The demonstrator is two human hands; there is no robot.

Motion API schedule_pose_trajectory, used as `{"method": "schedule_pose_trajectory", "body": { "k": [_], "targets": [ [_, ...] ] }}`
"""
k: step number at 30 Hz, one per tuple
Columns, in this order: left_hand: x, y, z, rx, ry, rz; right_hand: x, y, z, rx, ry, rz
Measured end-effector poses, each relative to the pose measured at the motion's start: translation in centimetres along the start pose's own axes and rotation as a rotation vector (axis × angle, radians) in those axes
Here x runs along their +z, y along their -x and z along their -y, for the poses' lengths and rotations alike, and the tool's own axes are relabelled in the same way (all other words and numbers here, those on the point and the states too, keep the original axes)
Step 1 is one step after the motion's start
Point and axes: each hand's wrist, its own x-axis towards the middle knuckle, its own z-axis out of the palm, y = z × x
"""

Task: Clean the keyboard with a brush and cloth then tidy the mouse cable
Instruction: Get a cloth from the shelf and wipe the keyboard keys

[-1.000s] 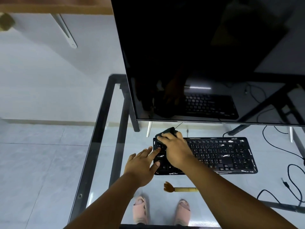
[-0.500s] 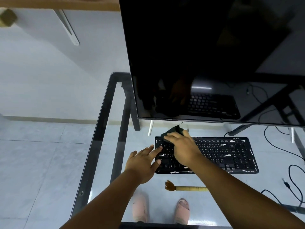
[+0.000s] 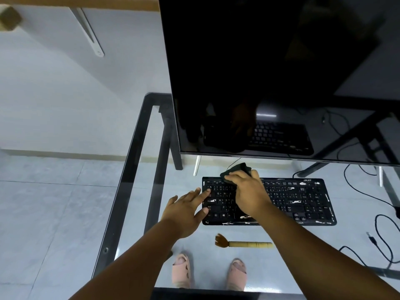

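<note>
A black keyboard point(image 3: 303, 202) with worn white patches lies on the glass desk point(image 3: 134, 169) below the monitor. My right hand point(image 3: 249, 193) holds a dark cloth point(image 3: 237, 168) against the keyboard's upper left rows. My left hand point(image 3: 188, 207) lies flat with straight fingers on the keyboard's left end. A brush point(image 3: 244, 244) with a tan handle and brown bristles rests on the glass in front of the keyboard. No mouse is in view.
A large dark monitor point(image 3: 270, 72) hangs over the back of the desk. Black cables point(image 3: 381, 241) loop on the glass at the right. The desk's dark frame edge runs down the left. Two feet in pink sandals point(image 3: 181, 270) show through the glass.
My right hand with the cloth has slid a little to the right along the keyboard's top rows. My left hand stays on the left end.
</note>
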Motion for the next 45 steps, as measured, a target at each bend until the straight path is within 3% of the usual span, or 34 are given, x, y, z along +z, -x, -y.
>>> {"method": "schedule_pose_trajectory", "body": {
  "k": [4,7,12,17,24,30,36,45],
  "targets": [
    [0.2,0.1,0.3,-0.062,0.189,-0.079,0.6,0.5,1.2,0.072,-0.135,-0.057],
    [-0.1,0.0,0.7,-0.117,0.124,-0.144,1.2,0.5,2.4,0.012,-0.069,-0.029],
    [-1.4,-1.2,1.0,-0.124,0.053,-0.104,0.5,-0.6,2.7,-0.075,-0.011,0.07],
    [-2.0,-1.8,1.3,-0.112,0.007,-0.08,0.1,0.0,1.8,0.038,-0.019,-0.001],
    [-3.6,-3.4,1.9,-0.08,-0.085,-0.046,0.8,1.4,3.5,-0.164,0.018,0.075],
    [-3.9,-3.9,2.3,-0.072,-0.125,0.011,1.0,0.9,4.4,-0.066,0.028,0.059],
    [-3.8,-4.0,2.8,-0.051,-0.146,0.02,0.6,1.0,4.2,-0.182,0.082,0.12],
    [-3.7,-4.3,3.3,-0.055,-0.126,0.028,0.8,0.6,5.3,-0.135,0.081,0.124]
  ]
}}
